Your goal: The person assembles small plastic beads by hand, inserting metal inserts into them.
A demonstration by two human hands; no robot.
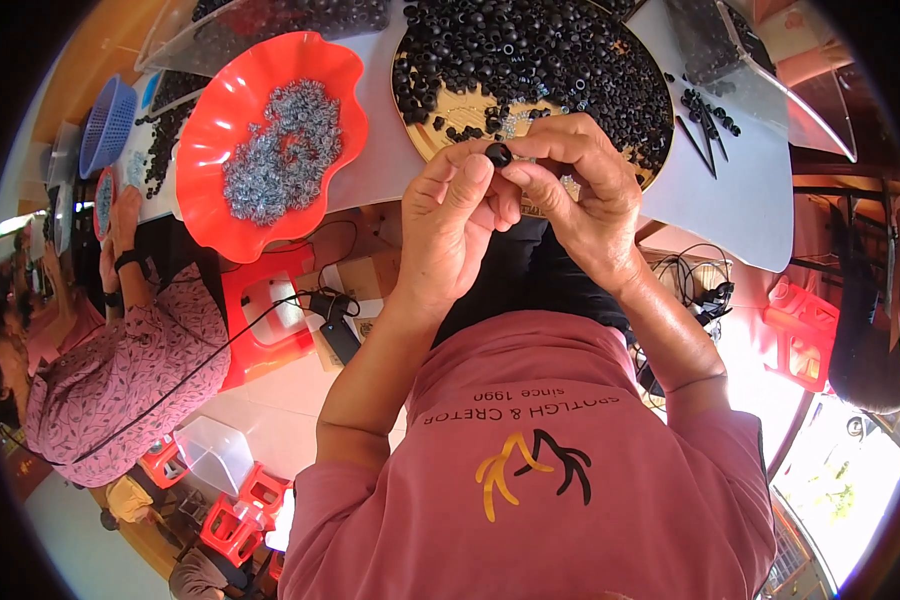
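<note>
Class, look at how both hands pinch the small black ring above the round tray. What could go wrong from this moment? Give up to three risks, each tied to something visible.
1. The small black ring is pinched only by fingertips of the left hand and right hand; it might slip and fall.
2. If dropped, it could vanish among the many black rings on the round tray.
3. The red dish of grey metal rings overhangs the table edge; a bump might tip it.

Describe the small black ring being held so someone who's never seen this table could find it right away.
Start at the round tray heaped with black rings at the table's near edge. Just in front of it, the left hand and right hand meet fingertip to fingertip. The black ring is pinched between them, the only one lifted clear of the pile.
</note>
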